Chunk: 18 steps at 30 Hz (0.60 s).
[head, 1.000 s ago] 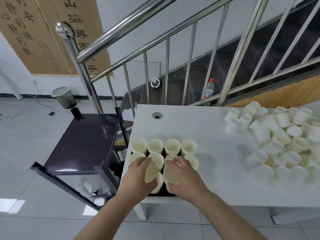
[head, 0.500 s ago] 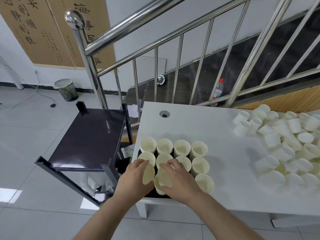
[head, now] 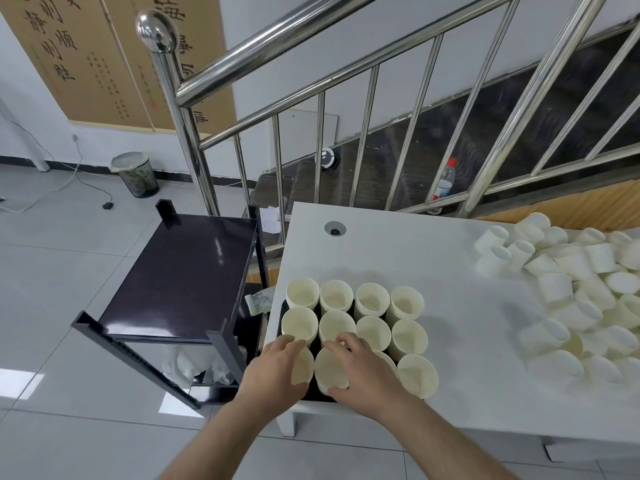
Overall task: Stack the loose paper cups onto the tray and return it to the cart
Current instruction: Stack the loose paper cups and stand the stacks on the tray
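A black tray (head: 282, 311) sits at the near left corner of the white table (head: 450, 282), filled with rows of stacked cream paper cups (head: 372, 301). My left hand (head: 273, 370) wraps around the near-left cup stack (head: 302, 368) on the tray. My right hand (head: 363, 374) grips the stack beside it (head: 330, 370). Both stacks stand in the tray's near row. A heap of loose paper cups (head: 568, 296) lies on the table's right side. The black cart (head: 183, 271) stands left of the table, its top shelf bare.
A steel stair railing (head: 194, 140) rises behind the cart and table. A bin (head: 135, 174) stands on the tiled floor at the far left. A plastic bottle (head: 445, 181) sits on the stairs. Bags lie on the cart's lower shelf (head: 194, 365).
The view has shifted closer and to the right. Both hands have slid back toward the tray's near row and stay closed on the two near-left stacks.
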Available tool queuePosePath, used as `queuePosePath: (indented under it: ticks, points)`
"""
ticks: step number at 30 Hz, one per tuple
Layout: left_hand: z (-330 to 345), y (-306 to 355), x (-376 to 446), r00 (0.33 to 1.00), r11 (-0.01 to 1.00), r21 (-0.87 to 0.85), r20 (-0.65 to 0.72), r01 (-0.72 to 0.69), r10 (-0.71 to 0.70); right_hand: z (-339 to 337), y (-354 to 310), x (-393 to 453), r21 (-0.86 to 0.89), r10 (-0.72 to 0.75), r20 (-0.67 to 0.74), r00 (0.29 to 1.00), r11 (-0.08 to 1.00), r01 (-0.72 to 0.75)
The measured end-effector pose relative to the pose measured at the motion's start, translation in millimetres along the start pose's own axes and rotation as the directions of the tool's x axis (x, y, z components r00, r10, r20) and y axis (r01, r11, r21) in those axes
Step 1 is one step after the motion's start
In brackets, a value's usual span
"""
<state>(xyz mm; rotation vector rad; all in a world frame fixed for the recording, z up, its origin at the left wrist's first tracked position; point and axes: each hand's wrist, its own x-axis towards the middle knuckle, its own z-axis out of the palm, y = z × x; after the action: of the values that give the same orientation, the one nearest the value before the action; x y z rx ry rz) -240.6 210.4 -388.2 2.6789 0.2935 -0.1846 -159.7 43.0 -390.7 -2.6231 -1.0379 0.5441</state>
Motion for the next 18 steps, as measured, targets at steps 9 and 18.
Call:
queuePosePath:
  ticks: [9,18]
  points:
    - [6.8,-6.9,3.0,1.000,0.999,0.026,0.016,0.026,-0.027,9.6,5.9,7.7,-0.043,0.022,0.040,0.999,0.999,-0.020]
    - [6.1,-6.6,5.0,1.000,0.999,0.038,0.010,0.019,-0.019,12.7,6.2,9.7,-0.032,0.032,0.050,0.998,0.999,-0.031]
